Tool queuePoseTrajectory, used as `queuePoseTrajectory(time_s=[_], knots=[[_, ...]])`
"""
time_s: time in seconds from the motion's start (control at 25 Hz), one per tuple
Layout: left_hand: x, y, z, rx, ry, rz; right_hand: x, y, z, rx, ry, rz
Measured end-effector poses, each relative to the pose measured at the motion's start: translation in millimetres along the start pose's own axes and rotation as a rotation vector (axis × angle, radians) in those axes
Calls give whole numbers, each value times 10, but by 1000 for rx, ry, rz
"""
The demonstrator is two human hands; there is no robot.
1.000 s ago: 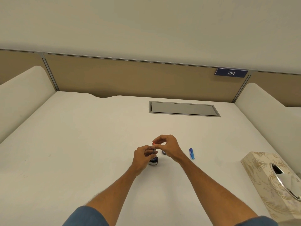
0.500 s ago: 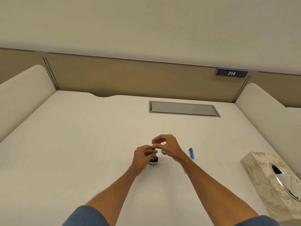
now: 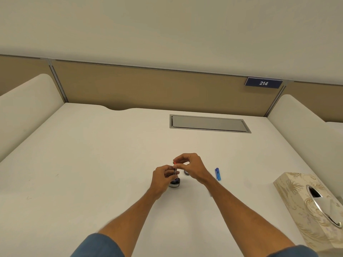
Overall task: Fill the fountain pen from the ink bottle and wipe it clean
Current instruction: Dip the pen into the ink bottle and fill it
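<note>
Head view: fountain pen [image 3: 175,171] is held upright over the ink bottle [image 3: 174,183], pinched by left hand [image 3: 162,178] below and right hand [image 3: 191,166] atop.

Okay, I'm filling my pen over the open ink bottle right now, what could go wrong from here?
1. The ink bottle is small and open on a white desk; your left hand seems to steady it, but a nudge could tip it and stain.
2. Your right hand pinches the pen's top end; lifting out quickly may drip ink.
3. The tissue box sits well off to your right, so an inky pen would travel over bare desk.
</note>
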State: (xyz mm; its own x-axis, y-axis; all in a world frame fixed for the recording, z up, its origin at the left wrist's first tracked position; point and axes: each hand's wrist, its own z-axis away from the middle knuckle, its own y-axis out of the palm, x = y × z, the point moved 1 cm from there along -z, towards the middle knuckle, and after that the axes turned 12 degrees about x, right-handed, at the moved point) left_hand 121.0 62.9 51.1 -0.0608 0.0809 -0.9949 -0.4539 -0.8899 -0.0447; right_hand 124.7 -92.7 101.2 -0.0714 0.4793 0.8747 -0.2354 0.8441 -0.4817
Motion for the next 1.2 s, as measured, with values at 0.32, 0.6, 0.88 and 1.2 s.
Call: queuePoseTrajectory(time_s=[0.32,0.6,0.88,1.2], knots=[[3,8,5,-10,-6,-4,-3,6,-7,-8,-1,30],[22,7,-9,-17,-14,-16,-9,-9,9,17,-10,12],[18,12,-8,-19,-16,-16,-4,8,-1,-5,-20,7],[15,12,-9,-19,-15,-5,-11,-7,-6,18,-8,8]])
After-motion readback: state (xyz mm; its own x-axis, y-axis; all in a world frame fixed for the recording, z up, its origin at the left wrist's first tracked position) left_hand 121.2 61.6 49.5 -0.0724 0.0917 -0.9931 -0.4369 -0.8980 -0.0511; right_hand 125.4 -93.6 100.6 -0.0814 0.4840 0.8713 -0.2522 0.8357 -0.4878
